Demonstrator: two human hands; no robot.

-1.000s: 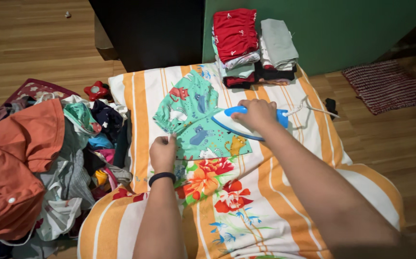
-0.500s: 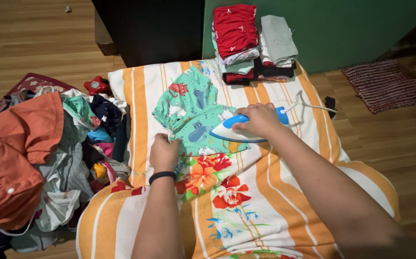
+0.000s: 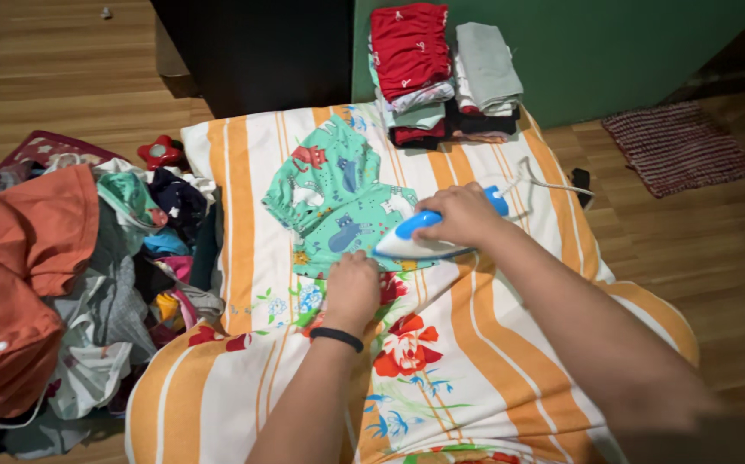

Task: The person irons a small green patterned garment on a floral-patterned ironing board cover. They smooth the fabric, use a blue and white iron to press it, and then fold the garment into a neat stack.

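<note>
Right hand (image 3: pixel 463 215) clamped on blue iron (image 3: pixel 424 236) mid-garment, left hand (image 3: pixel 351 288) flat pinning green print garment's (image 3: pixel 334 202) hem; folded stack (image 3: pixel 441 73) done, unsorted pile (image 3: pixel 72 275) left.

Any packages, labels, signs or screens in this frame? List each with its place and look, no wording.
None that can be made out: no package, label, sign or screen shows.
Only cloth and a tool are in view: the right hand grips a blue and white iron on a green printed garment, which the left hand presses flat.
</note>
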